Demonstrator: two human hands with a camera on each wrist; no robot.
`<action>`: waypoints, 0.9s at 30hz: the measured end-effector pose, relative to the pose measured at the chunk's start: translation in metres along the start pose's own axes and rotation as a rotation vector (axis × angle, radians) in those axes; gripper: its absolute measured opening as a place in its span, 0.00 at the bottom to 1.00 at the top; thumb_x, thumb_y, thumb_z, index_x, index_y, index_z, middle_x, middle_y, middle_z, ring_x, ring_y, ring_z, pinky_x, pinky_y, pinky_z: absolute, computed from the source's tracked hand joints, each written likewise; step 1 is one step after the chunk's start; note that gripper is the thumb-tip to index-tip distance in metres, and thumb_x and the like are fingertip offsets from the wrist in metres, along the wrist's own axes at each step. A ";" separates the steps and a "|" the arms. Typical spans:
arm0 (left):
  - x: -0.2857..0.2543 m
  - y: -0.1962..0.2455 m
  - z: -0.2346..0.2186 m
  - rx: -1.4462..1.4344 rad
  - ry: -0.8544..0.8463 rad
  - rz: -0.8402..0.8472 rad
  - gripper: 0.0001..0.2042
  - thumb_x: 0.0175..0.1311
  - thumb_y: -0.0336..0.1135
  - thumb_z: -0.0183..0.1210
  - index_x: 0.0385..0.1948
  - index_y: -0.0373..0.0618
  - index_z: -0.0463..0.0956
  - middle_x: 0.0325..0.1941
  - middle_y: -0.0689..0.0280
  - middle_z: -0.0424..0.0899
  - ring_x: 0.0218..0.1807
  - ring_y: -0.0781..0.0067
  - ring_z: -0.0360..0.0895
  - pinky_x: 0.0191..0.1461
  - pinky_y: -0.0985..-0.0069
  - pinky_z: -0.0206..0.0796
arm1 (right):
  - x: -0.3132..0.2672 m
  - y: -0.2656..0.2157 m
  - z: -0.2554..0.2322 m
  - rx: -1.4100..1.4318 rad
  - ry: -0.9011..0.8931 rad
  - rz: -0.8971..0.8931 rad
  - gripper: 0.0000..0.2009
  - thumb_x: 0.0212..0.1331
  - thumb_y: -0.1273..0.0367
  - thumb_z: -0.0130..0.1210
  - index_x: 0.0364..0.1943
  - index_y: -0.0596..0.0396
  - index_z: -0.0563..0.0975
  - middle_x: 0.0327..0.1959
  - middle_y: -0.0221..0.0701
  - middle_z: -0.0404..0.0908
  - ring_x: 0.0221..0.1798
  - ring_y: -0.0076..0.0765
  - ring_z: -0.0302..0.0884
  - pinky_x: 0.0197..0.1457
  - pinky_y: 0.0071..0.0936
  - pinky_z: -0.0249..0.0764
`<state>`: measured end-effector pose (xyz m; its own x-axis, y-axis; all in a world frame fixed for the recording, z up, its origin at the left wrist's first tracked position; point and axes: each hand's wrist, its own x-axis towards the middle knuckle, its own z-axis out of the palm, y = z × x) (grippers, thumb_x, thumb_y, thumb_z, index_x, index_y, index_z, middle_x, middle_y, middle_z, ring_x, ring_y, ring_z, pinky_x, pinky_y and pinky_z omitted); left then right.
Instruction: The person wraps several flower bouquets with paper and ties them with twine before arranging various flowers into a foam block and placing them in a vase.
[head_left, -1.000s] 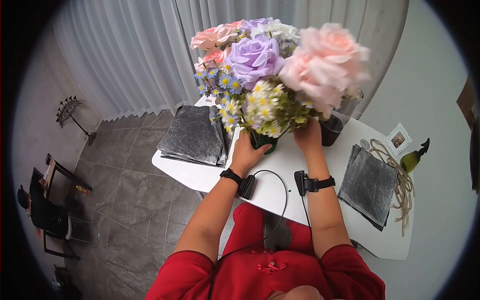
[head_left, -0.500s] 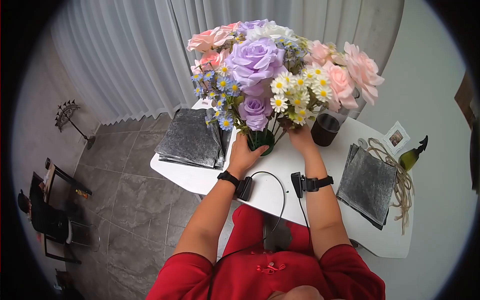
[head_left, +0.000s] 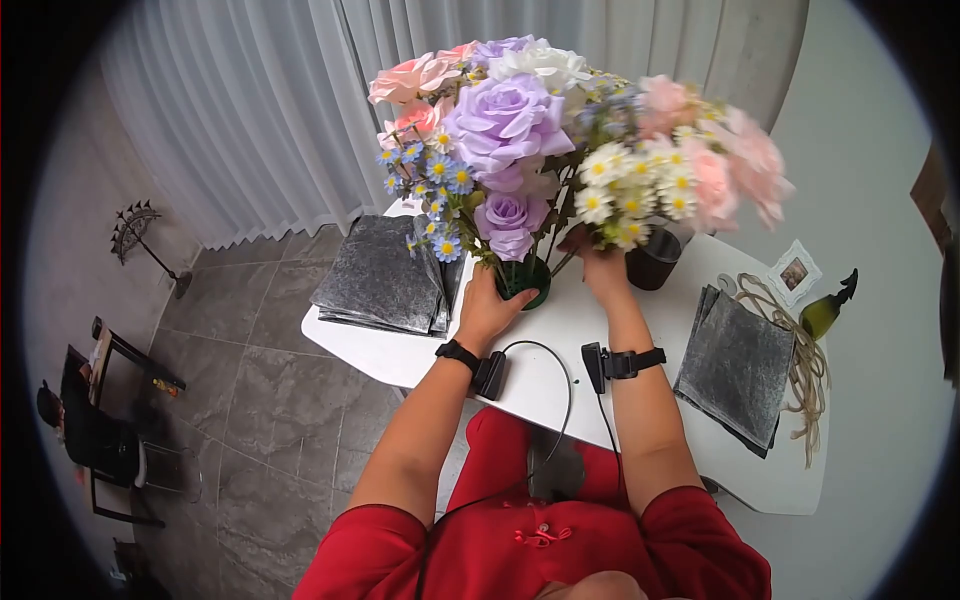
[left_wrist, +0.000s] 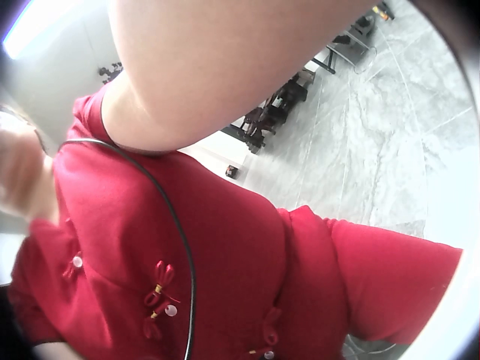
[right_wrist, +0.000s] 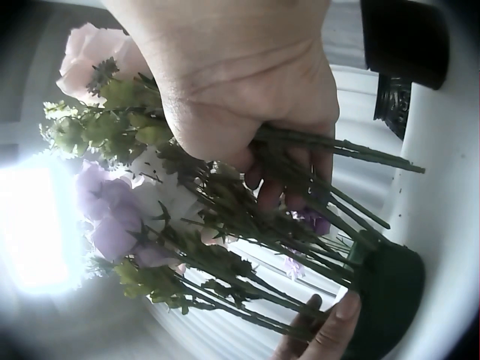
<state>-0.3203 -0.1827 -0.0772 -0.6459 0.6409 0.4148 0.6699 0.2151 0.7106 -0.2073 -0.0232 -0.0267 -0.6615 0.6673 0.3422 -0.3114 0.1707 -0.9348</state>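
My left hand [head_left: 487, 305] grips a round dark green flower base [head_left: 541, 283] on the white table, thumb across its near side. Artificial flowers stand in it, among them a large purple rose [head_left: 507, 125], a white rose [head_left: 545, 65] and small blue daisies [head_left: 440, 170]. Just to the right, my right hand [head_left: 603, 275] holds a separate bunch of pink roses [head_left: 715, 185] and white daisies [head_left: 605, 175]. In the right wrist view its fingers curl round the green stems [right_wrist: 367, 154], whose cut ends stick out past the hand near the base.
A dark cup [head_left: 655, 260] stands beside the right hand. Dark grey sheets [head_left: 385, 275] lie at the left, and more grey sheets [head_left: 740, 360] at the right beside rope [head_left: 808, 395], a small white picture frame [head_left: 793, 275] and a green-and-black object [head_left: 825, 318]. Another person [head_left: 98, 430] sits far left.
The pink roses and white daisies have swung to the right, away from the other flowers, and are blurred now. My right hand shifted slightly left and nearer. My left hand stays on the base.
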 end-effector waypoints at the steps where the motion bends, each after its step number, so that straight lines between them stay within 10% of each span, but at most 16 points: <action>1: 0.000 0.001 -0.001 0.000 0.003 -0.002 0.32 0.44 0.50 0.71 0.47 0.37 0.70 0.46 0.51 0.73 0.46 0.46 0.73 0.49 0.59 0.66 | 0.004 -0.004 -0.007 -0.075 0.075 -0.068 0.12 0.68 0.65 0.49 0.41 0.63 0.73 0.33 0.36 0.81 0.37 0.35 0.83 0.43 0.28 0.77; 7: 0.001 0.001 0.000 -0.037 0.004 -0.001 0.32 0.44 0.49 0.71 0.47 0.37 0.70 0.45 0.51 0.73 0.46 0.46 0.74 0.49 0.59 0.66 | 0.003 -0.048 -0.033 -0.003 0.229 -0.100 0.15 0.68 0.61 0.48 0.35 0.61 0.76 0.25 0.33 0.81 0.31 0.29 0.80 0.38 0.26 0.73; 15: -0.001 0.005 -0.002 -0.062 0.056 0.031 0.32 0.43 0.49 0.72 0.47 0.36 0.70 0.47 0.50 0.73 0.47 0.45 0.73 0.50 0.59 0.66 | 0.004 -0.006 -0.015 -0.199 0.094 -0.224 0.19 0.68 0.64 0.47 0.58 0.61 0.69 0.38 0.36 0.83 0.31 0.21 0.76 0.32 0.19 0.72; 27: 0.001 0.000 -0.001 -0.062 0.034 0.022 0.33 0.41 0.48 0.73 0.48 0.37 0.70 0.45 0.50 0.75 0.47 0.45 0.74 0.51 0.59 0.66 | -0.032 -0.007 -0.001 -0.039 0.212 0.101 0.14 0.57 0.60 0.63 0.32 0.57 0.77 0.22 0.27 0.77 0.24 0.22 0.74 0.30 0.20 0.70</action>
<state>-0.3211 -0.1831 -0.0759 -0.6439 0.6192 0.4494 0.6609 0.1541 0.7345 -0.1831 -0.0451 -0.0312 -0.5286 0.8189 0.2234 -0.2214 0.1210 -0.9676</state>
